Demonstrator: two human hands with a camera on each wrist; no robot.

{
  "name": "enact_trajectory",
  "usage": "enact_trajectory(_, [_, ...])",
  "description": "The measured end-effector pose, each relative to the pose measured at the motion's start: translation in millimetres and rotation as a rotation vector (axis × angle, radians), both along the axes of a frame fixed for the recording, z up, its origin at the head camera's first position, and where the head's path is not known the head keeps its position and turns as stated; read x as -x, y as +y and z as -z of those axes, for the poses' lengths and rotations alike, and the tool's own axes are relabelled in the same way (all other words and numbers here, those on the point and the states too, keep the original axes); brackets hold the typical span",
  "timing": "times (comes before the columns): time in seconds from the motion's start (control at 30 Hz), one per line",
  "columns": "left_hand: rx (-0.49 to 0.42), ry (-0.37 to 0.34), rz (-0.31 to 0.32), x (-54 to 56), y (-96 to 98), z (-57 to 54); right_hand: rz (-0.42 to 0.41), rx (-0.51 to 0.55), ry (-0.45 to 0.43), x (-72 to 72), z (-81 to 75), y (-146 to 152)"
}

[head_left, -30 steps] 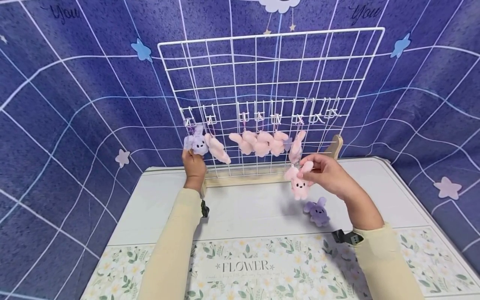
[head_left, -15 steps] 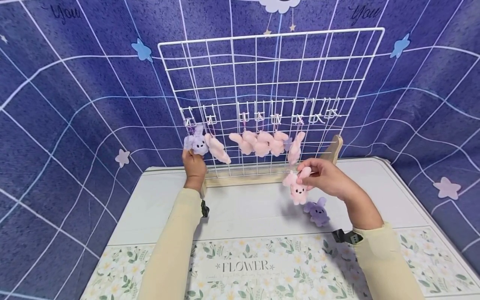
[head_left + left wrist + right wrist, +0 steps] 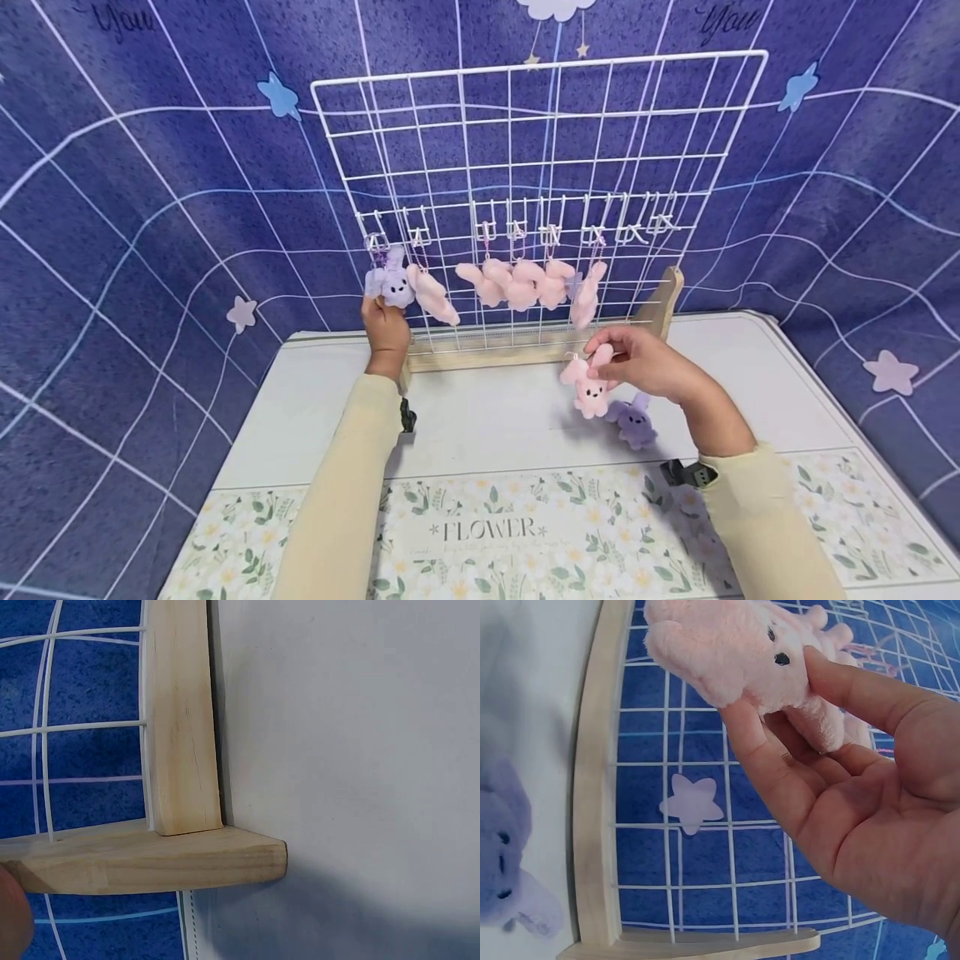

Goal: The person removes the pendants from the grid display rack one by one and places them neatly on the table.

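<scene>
My right hand (image 3: 648, 362) pinches a pink bunny plush keychain (image 3: 591, 398) by its upper part, above the table and in front of the rack. In the right wrist view the thumb and fingers hold the fuzzy pink bunny (image 3: 727, 656) from two sides. My left hand (image 3: 387, 337) is at the left end of the white wire grid rack (image 3: 540, 67), gripping its wooden foot (image 3: 150, 862); a fingertip (image 3: 11, 915) shows against the wood. Its fingers are partly hidden behind a hanging purple bunny plush (image 3: 395, 287). Another purple bunny plush (image 3: 636, 423) lies on the table below my right hand.
Several pink plushes hang from hooks along the rack, the rightmost pink plush (image 3: 585, 300) just above my right hand. Bare white hooks (image 3: 633, 233) are at the right. A wooden base bar (image 3: 487, 360) supports the grid. A floral mat (image 3: 487, 500) covers the table front.
My right hand has moved down and slightly left with the pink bunny plush, away from the hanging plush above it. The left hand stays at the rack's left end.
</scene>
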State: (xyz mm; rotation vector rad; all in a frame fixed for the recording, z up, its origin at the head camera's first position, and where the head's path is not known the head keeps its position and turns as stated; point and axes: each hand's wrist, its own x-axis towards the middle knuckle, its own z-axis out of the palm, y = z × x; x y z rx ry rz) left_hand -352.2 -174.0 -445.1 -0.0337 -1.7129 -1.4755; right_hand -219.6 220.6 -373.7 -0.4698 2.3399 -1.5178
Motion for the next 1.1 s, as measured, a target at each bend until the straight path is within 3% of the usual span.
enact_trajectory(0.43, [0.002,-0.091,-0.002,-3.1,-2.0,-1.7,-0.035,-0.056,-0.009,-0.2,7.3,-1.2])
enact_trajectory(0.9, [0.048,-0.030,0.011,1.3,-5.7,5.4,-0.101,-0.155,-0.028,-3.0,15.4,0.2])
enact_trajectory(1.03, [0.023,-0.043,0.009,0.1,-4.6,3.5,-0.121,-0.173,-0.022,-2.9,18.0,0.2])
enact_trajectory(1.1, [-0.003,-0.053,0.008,-7.3,0.8,-5.2,-0.123,-0.185,-0.025,-2.5,19.6,0.1])
